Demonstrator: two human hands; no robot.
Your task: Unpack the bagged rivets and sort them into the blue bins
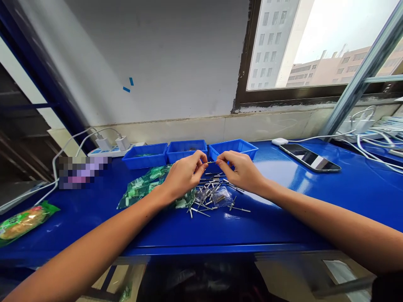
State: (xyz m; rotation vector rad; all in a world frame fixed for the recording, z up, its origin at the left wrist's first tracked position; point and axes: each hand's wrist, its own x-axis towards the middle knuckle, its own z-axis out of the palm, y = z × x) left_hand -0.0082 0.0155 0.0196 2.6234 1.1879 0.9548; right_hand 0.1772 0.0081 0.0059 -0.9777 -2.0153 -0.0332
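Both hands meet above the pile, in front of the blue bins. My left hand [188, 171] pinches one end of a thin metal pin [211, 162]. At its other end, my right hand [241, 170] pinches it too, so the pin lies about level between my fingertips. Its exact kind is too small to tell. Below the hands lies a loose heap of blind rivets [204, 201], with a small clear plastic bag [222, 197] among them. Green-tinted plastic bags [138, 188] with pale pieces inside lie left of the heap, partly hidden by my left forearm.
Three blue bins, left [145, 162], middle [176, 157] and right [248, 153], stand along the wall. A phone [310, 157] and white charger [279, 141] lie at right. A power strip [110, 152] with cables and a packaged bread [25, 222] are at left on the blue table [267, 226].
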